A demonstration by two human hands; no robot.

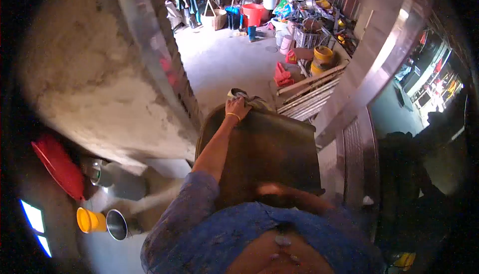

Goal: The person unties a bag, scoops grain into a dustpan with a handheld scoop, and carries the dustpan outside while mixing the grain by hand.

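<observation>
My left hand [238, 108] reaches forward to the far edge of a dark brown panel [274, 144] with rounded corners. Its fingers are closed on a crumpled, patterned cloth [257, 102] bunched along that edge. The panel fills the space right in front of my body; whether it is a tabletop or part of other furniture I cannot tell. My right hand [269, 189] is low over the near part of the panel, close to my chest. Shadow and blur hide its fingers.
A doorway frame [384, 59] rises at right and a rough wall [100, 89] at left. Beyond lie wooden slats [312, 94], yellow buckets [322, 57], a red bucket [253, 13] and a basket [213, 19]. At lower left stand a yellow bucket [91, 220] and a metal pot [117, 224].
</observation>
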